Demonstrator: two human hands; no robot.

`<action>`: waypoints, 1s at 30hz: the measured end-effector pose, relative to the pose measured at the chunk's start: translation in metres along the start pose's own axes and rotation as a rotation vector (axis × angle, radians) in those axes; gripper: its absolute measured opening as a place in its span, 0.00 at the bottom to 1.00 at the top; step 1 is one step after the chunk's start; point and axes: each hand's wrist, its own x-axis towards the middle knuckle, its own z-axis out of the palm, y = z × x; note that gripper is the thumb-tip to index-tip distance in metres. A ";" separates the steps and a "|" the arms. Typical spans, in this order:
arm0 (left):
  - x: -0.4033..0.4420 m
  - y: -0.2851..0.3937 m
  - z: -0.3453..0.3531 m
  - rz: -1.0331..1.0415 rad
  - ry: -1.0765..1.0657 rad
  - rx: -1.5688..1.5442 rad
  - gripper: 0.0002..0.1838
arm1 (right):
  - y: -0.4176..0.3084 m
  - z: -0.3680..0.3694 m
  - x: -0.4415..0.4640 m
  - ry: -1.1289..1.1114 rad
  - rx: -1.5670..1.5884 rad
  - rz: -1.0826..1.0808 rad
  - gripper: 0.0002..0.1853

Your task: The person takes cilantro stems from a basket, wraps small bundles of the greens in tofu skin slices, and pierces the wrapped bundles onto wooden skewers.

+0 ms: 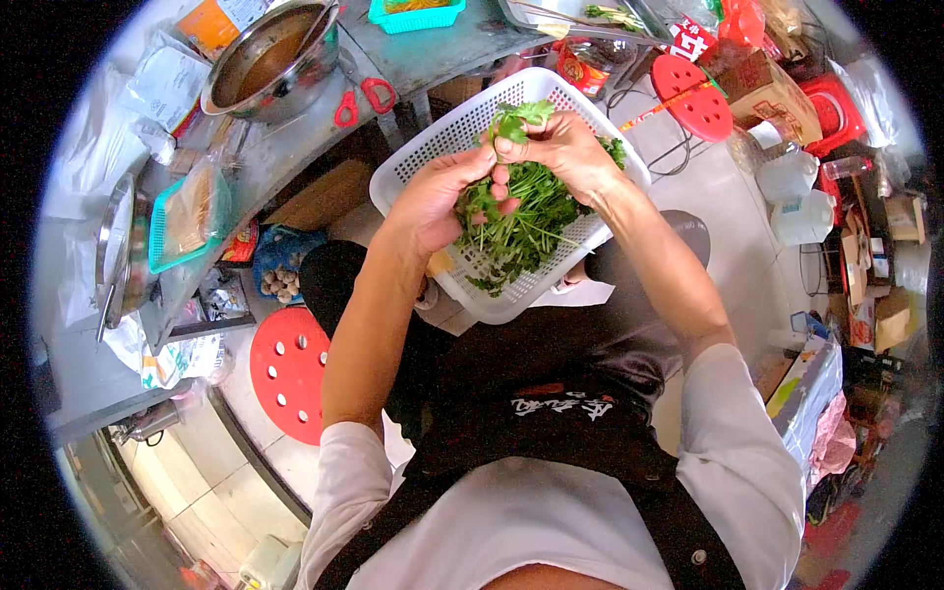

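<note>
Leafy green coriander [536,226] with thin stems lies heaped in a white perforated plastic basket [418,152] in front of my lap. Above the heap, my left hand [442,197] and my right hand [568,155] meet at the fingertips. Both are closed on one coriander sprig [523,120], whose leaves stick up past my fingers. Thumb and forefinger of each hand pinch it close together. My left palm partly covers the heap below, and the stem inside my fingers is mostly hidden.
On the grey table [295,138] to the left and front are a metal bowl [270,64] of brown liquid, red-handled scissors [364,100] and turquoise baskets [187,224]. Red stools [285,374] stand on the tiled floor. Boxes [772,98] and plastic jugs [801,216] crowd the right.
</note>
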 end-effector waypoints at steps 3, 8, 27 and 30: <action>0.001 -0.001 -0.004 -0.003 -0.043 -0.003 0.08 | -0.004 0.001 -0.002 -0.058 0.056 0.031 0.08; -0.001 0.000 -0.004 -0.024 -0.041 0.081 0.12 | 0.001 -0.001 0.001 0.001 0.101 0.073 0.08; -0.013 0.015 -0.046 0.554 0.369 0.463 0.13 | 0.120 0.041 0.005 -0.141 -0.250 0.193 0.11; -0.015 0.011 -0.054 0.517 0.377 0.396 0.13 | 0.186 0.062 -0.009 -0.222 -0.258 0.357 0.10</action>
